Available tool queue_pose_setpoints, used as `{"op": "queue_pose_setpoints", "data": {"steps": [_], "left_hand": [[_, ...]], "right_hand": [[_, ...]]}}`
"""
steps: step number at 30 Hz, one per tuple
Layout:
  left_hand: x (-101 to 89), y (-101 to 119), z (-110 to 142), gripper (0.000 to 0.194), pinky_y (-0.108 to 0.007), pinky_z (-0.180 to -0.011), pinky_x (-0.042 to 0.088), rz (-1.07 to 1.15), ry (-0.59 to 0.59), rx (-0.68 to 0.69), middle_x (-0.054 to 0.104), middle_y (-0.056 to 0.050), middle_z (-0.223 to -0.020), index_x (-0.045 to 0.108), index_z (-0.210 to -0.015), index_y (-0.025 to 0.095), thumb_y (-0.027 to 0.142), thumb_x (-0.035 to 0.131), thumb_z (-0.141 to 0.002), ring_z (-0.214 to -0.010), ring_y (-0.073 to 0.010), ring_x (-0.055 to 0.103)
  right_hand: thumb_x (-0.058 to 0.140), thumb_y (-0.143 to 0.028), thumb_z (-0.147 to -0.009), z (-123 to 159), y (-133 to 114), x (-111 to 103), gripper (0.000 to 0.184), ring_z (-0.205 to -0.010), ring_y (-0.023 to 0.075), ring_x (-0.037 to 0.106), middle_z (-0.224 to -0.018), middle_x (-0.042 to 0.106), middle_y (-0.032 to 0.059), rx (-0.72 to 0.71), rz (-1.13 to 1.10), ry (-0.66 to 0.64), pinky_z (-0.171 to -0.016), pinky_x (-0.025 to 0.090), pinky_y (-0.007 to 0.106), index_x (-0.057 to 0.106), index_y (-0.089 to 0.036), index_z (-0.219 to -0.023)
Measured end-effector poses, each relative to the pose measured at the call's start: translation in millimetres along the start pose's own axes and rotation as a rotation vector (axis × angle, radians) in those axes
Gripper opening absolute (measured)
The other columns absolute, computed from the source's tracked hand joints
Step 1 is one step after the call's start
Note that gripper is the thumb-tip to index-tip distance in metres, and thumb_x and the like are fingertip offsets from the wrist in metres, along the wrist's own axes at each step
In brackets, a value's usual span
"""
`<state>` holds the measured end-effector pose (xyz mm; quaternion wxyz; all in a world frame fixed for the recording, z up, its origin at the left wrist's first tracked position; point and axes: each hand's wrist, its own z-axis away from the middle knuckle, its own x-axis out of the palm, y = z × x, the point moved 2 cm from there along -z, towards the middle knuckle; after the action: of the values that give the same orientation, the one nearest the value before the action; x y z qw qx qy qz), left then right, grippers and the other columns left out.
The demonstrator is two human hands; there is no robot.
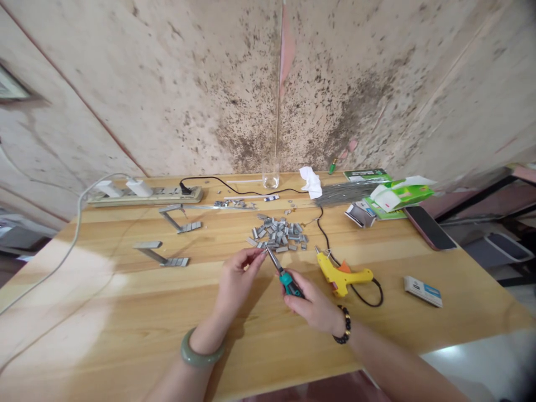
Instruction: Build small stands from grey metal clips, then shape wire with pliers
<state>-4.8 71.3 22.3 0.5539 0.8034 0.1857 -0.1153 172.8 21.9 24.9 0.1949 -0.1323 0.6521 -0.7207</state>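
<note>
My right hand (312, 304) is wrapped round the teal and black handles of needle-nose pliers (290, 283). Their narrow metal jaws point up and left, meeting the fingertips of my left hand (235, 279). Those left fingers are pinched at the jaw tips; whatever sits between them is too small to name. Just beyond both hands lies a pile of small grey metal pieces (280, 230), resembling short staple strips. To the left stand two bent grey shapes, a nearer angular one (153, 255) and a farther one (173, 218), both apparently built from similar pieces.
A yellow glue gun (343, 274) with a black cord lies right of the pliers. Farther right are a small box (422, 291) and a phone (430, 228). Along the wall stand a power strip (161, 196), a glass (271, 180), crumpled tissue (310, 182) and a green-white packet (402, 194).
</note>
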Motion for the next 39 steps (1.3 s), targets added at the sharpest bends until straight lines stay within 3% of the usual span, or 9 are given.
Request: {"op": "queue_pose_setpoints", "data": {"steps": [8, 17, 28, 39], "left_hand": [[1.4, -2.1, -1.4, 0.015, -0.024, -0.060, 0.049, 0.190, -0.043, -0.028, 0.071, -0.005, -0.076, 0.072, -0.086, 0.017, 0.028, 0.064, -0.080, -0.067, -0.0141, 0.063], [-2.9, 12.0, -0.1, 0.010, -0.022, -0.057, 0.046, -0.002, -0.002, 0.201, 0.067, -0.001, -0.068, 0.071, -0.085, 0.018, 0.020, 0.062, -0.083, -0.057, -0.0098, 0.055], [-3.2, 9.6, -0.5, 0.012, -0.022, -0.054, 0.045, 0.056, -0.028, 0.106, 0.067, -0.002, -0.066, 0.073, -0.083, 0.017, 0.023, 0.062, -0.081, -0.057, -0.0110, 0.056], [-2.6, 7.3, 1.4, 0.012, -0.023, -0.055, 0.045, 0.078, -0.045, 0.075, 0.068, -0.003, -0.068, 0.072, -0.080, 0.017, 0.023, 0.062, -0.081, -0.058, -0.0118, 0.058]], "right_hand": [[0.048, -0.015, -0.080, 1.4, -1.4, -1.3, 0.016, -0.070, 0.0120, 0.047, -0.083, 0.050, -0.0014, -0.026, 0.044, 0.011, -0.066, 0.041, 0.024, 0.047, -0.021, -0.095], [0.049, -0.013, -0.081, 2.0, -3.5, -1.5, 0.022, -0.073, 0.0139, 0.049, -0.083, 0.053, -0.0005, -0.060, 0.197, 0.051, -0.070, 0.041, 0.027, 0.050, -0.020, -0.102], [0.050, -0.015, -0.083, 3.6, 3.6, -3.9, 0.037, -0.077, 0.0164, 0.053, -0.086, 0.056, 0.0005, -0.037, 0.262, 0.063, -0.071, 0.042, 0.028, 0.048, -0.021, -0.119], [0.050, -0.017, -0.083, 4.5, 1.0, -5.8, 0.036, -0.078, 0.0173, 0.053, -0.085, 0.058, 0.0012, -0.025, 0.349, 0.078, -0.069, 0.042, 0.028, 0.050, -0.020, -0.119]]}}
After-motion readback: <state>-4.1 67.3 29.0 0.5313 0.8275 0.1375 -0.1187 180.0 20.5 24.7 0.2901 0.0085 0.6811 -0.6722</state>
